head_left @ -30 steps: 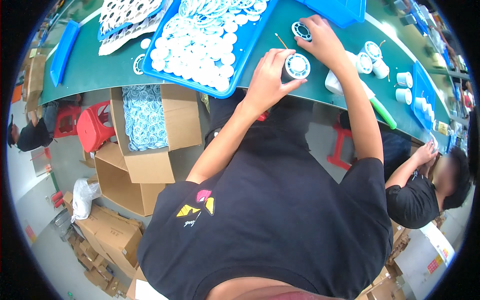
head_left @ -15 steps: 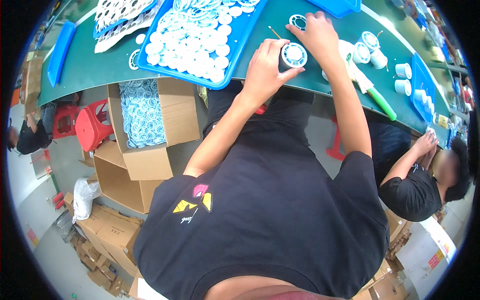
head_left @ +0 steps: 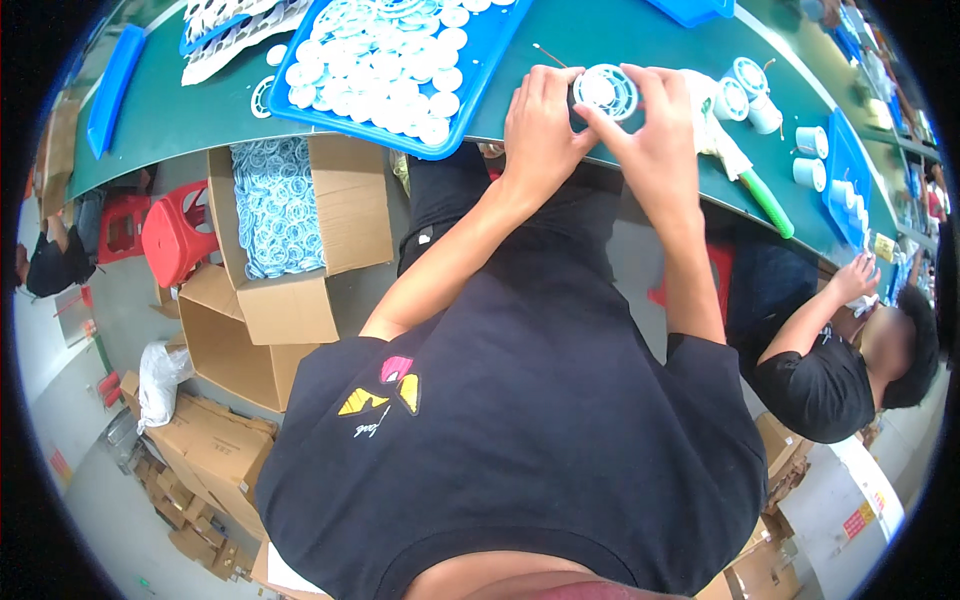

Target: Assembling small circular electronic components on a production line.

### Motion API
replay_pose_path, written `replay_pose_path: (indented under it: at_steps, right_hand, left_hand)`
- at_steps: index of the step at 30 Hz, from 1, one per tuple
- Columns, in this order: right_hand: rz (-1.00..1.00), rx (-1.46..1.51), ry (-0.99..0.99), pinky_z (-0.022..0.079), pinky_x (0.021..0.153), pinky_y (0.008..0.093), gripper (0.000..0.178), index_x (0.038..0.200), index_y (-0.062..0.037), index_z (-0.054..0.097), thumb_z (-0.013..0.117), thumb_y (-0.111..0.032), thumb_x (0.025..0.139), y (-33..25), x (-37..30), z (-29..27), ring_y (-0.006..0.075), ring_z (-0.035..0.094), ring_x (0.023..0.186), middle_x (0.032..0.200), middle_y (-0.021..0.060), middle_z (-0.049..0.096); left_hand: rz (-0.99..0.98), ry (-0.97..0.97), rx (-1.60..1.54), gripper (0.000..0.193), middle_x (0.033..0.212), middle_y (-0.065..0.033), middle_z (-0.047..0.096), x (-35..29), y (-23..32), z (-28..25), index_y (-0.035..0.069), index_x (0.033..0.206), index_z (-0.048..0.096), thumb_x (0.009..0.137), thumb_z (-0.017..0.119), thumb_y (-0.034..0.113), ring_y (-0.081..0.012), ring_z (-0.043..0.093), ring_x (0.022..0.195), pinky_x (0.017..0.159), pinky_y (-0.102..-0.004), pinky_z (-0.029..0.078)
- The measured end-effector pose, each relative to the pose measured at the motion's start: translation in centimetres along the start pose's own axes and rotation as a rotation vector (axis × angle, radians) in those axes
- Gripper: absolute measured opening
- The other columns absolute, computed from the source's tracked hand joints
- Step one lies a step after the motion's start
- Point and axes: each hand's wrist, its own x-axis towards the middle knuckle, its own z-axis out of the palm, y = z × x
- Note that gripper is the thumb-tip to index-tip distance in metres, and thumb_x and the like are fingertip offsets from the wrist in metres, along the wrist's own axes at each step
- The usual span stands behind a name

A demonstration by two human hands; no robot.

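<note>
Above the table's front edge, my left hand (head_left: 545, 125) is wrapped round the side of a spool, whose thin wire end (head_left: 548, 55) sticks out past my fingers. Over the spool's top is a white slotted disc (head_left: 607, 90), gripped at its rim by the fingers of my right hand (head_left: 660, 130). The disc hides most of the spool, so I cannot tell whether it is seated flat. Close to my right hand lie a pale cloth (head_left: 715, 135) and a green-handled tool (head_left: 766, 205). Several white spools (head_left: 745, 85) stand or lie beyond them.
A blue tray (head_left: 452, 140) heaped with white discs (head_left: 400, 80) stands left of my hands. A cardboard box (head_left: 350, 215) full of bluish rings (head_left: 275, 210) is below the table's edge. Red stools (head_left: 180, 235) stand farther left. A co-worker (head_left: 825, 350) sits at the right.
My right hand has picked the slotted disc up from the table and brought it nearer, over the spool. My left hand and the spool have shifted slightly toward me.
</note>
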Motion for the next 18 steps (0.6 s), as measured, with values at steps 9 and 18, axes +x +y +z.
replay_pose_path:
  at_steps: [9, 18]
  right_hand:
    - [0.129, -0.06, -0.047, 0.051, 0.095, 0.0462, 0.06, 0.125, 0.0073, 0.064, 0.086, -0.028, 0.081, -0.5, 0.1, 1.4, 0.0391, 0.06, 0.109, 0.12, 0.0241, 0.057]
    - [0.2, 0.004, -0.073, 0.055, 0.091, 0.0449, 0.059, 0.122, 0.0081, 0.064, 0.086, -0.029, 0.082, -1.0, 0.2, 0.5, 0.0398, 0.064, 0.106, 0.12, 0.0241, 0.056]
  left_hand:
    - [-0.055, 0.02, -0.007, 0.048, 0.106, -0.0145, 0.061, -0.2, 0.2, 0.3, 0.004, 0.112, 0.059, 0.073, 0.086, 0.013, -0.0362, 0.061, 0.1, 0.084, -0.0464, 0.051]
    - [-0.001, 0.004, 0.008, 0.053, 0.109, -0.0154, 0.062, -0.1, 0.2, 0.1, 0.004, 0.118, 0.06, 0.073, 0.086, 0.013, -0.0365, 0.061, 0.102, 0.087, -0.0459, 0.051]
